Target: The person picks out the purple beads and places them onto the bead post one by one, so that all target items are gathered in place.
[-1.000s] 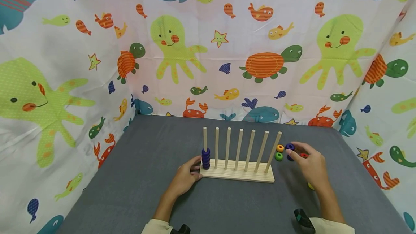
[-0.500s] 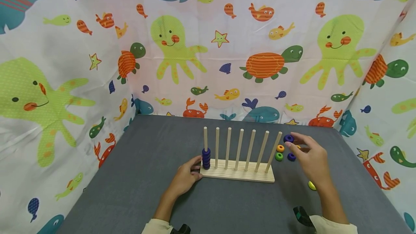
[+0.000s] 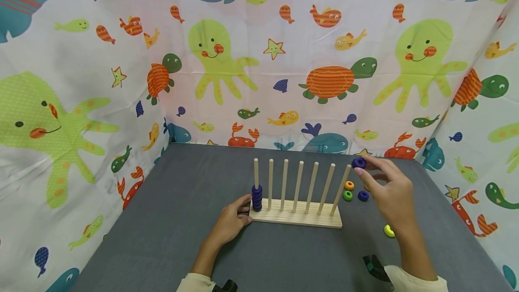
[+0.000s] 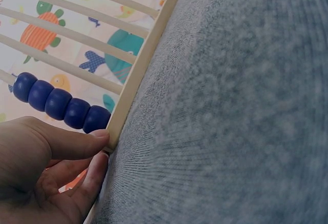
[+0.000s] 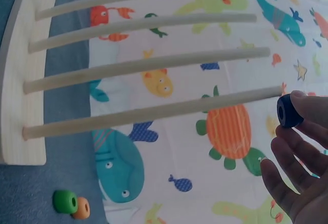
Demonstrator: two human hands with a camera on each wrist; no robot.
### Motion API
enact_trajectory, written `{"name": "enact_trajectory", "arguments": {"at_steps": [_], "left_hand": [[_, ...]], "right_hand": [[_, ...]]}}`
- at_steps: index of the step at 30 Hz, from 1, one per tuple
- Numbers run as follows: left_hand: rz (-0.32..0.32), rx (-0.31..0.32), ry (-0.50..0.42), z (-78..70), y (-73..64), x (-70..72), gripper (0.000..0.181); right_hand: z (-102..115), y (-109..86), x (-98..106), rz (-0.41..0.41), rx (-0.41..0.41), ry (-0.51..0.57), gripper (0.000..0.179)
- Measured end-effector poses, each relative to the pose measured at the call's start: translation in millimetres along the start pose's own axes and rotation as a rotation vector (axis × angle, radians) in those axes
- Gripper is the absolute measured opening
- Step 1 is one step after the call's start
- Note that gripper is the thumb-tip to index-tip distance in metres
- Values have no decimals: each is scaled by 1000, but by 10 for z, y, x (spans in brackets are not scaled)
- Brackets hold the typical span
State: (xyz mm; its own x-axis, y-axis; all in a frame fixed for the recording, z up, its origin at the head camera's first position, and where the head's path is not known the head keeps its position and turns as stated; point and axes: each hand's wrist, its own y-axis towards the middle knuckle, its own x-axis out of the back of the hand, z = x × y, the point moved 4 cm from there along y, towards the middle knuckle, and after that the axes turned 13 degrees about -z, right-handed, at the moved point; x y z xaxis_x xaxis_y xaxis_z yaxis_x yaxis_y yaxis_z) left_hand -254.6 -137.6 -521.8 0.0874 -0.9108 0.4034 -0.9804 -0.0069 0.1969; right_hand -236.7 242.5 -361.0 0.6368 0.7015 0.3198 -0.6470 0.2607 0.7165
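A wooden peg rack (image 3: 296, 219) with several upright pegs stands on the table. Its leftmost peg carries a stack of several dark blue beads (image 3: 257, 198), also visible in the left wrist view as rounded beads (image 4: 57, 103). My left hand (image 3: 232, 219) pinches the left end of the base, thumb on top, fingers at the end and below. Between thumb and forefinger, my right hand (image 3: 391, 193) holds one dark blue bead (image 3: 358, 163) in the air. In the right wrist view that bead (image 5: 289, 111) is close to the tip of the rightmost peg (image 5: 154, 112).
Right of the rack lie an orange bead (image 3: 349, 185), a green bead (image 3: 348, 195) and another blue bead (image 3: 363, 196). A yellow bead (image 3: 389, 231) is nearer, beside the right forearm. A sea-animal curtain (image 3: 284, 80) hangs behind the grey table (image 3: 162, 238).
My right hand has lifted the blue bead up from among the loose beads, to about the height of the peg tips. The left hand stays at the rack's end.
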Motion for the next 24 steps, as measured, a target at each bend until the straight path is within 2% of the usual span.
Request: {"name": "enact_trajectory", "arguments": {"at_steps": [11, 24], "left_hand": [[9, 9, 5, 1, -2, -3, 66], [9, -9, 10, 4, -2, -8, 65]], "right_hand": [[321, 25, -52, 18, 18, 2, 40], [513, -13, -255, 66, 107, 158, 41]]}}
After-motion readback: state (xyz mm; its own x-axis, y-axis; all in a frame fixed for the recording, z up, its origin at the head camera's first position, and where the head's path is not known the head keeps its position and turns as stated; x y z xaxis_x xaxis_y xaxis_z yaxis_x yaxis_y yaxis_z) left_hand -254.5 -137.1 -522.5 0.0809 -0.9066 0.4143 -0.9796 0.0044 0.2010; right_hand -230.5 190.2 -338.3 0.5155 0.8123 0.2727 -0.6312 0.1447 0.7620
